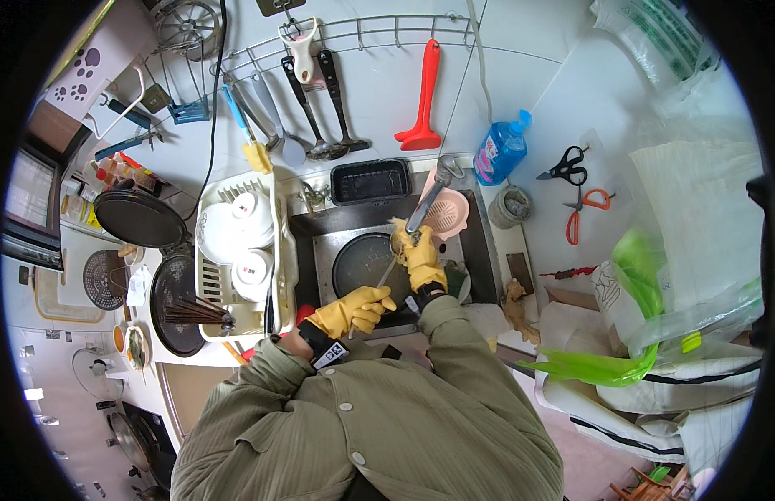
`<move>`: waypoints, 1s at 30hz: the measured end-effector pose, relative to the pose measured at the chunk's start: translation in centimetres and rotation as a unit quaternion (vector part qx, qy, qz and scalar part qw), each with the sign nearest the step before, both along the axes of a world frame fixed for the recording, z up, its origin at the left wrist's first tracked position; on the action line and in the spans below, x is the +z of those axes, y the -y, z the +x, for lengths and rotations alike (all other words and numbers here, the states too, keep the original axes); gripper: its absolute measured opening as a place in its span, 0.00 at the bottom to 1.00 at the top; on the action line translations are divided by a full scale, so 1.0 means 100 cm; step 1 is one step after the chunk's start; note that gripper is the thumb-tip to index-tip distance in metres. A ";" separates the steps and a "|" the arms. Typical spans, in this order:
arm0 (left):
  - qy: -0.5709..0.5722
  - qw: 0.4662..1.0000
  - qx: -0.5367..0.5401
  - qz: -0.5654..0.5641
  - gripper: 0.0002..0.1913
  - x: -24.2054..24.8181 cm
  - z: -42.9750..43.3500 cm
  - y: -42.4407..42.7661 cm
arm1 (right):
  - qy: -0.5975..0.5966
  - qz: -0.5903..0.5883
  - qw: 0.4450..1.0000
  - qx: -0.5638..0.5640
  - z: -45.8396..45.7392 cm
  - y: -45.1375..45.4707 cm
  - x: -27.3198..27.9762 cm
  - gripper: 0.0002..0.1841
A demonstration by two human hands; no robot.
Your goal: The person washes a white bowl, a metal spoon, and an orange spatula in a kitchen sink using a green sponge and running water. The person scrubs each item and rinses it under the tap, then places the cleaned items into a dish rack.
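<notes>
My left hand [356, 310], in a yellow rubber glove, grips the thin handle of a metal utensil [388, 270] that slants over the sink. My right hand [420, 257], gloved the same way, is at the utensil's upper end, below the grey faucet [428, 206]. A pale, fibrous scrubber [398, 225] shows at its fingers; the glove hides part of the utensil's head. Below and left of my right hand, a dark round pan [362, 266] lies in the steel sink [323, 241]. A pink strainer [449, 213] sits behind my right hand.
A cream dish rack [213, 288] with white bowls [251, 272] stands left of the sink. A black tray [370, 181] lies behind it. Blue detergent [500, 153] and a grey cup [510, 206] stand at right. Ginger root [519, 313] lies on the right edge.
</notes>
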State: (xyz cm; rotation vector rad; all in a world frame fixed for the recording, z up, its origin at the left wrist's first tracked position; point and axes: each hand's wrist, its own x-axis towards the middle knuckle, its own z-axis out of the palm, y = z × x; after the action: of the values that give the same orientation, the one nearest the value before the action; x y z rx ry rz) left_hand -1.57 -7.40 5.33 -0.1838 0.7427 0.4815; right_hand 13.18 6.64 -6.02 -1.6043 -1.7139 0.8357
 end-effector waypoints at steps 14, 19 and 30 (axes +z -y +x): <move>0.029 0.999 -0.036 0.023 0.18 -0.016 -0.015 -0.017 | -0.570 -0.314 0.757 0.050 -0.021 0.047 0.001 0.20; 0.172 0.984 0.003 0.045 0.18 -0.032 -0.037 -0.015 | -0.383 -0.303 0.871 0.053 -0.028 0.075 0.017 0.36; 0.089 0.996 0.005 -0.002 0.16 -0.007 -0.021 0.006 | 0.060 0.112 0.989 0.079 0.007 0.043 0.040 0.22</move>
State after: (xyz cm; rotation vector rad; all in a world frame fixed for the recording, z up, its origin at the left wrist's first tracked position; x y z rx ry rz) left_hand -3.69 -7.95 4.65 -0.2309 0.5687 0.4674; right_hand 13.85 2.36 -2.04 -1.4061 -1.9659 0.6039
